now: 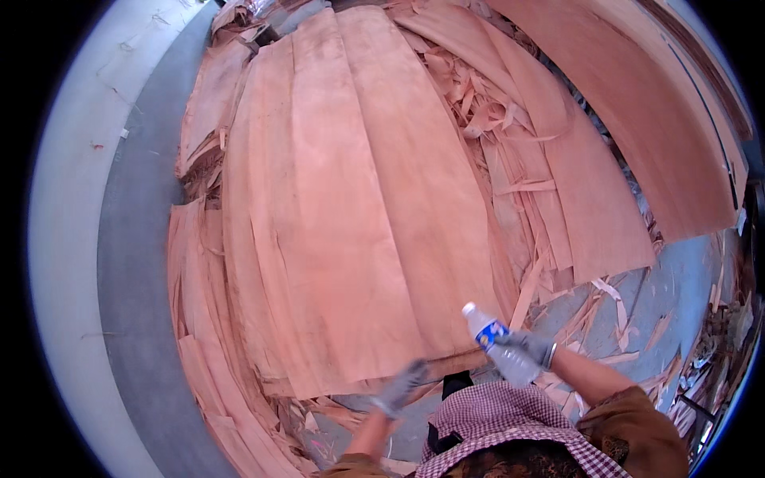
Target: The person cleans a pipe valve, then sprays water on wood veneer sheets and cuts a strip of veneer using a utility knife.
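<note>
My right hand (531, 348), in a grey glove, is wrapped round a clear plastic bottle (512, 365). The bottle has a white cap and a blue label, and it tilts with its cap toward the far left. My left hand (402, 385), gloved in grey too, is by the near edge of a wide stack of reddish wood veneer sheets (351, 231). Motion smears its fingers, and I cannot tell whether it touches the sheets. The top sheets lie lengthwise, side by side and partly overlapping.
Narrower veneer strips (209, 374) lie along the left. Torn scraps (470, 95) are heaped beyond the stack's right side, beside another long sheet (582, 175). A large curved sheet (645, 119) lies farther right. Loose shreds litter the grey floor (550, 319). A checked apron (502, 410) covers my front.
</note>
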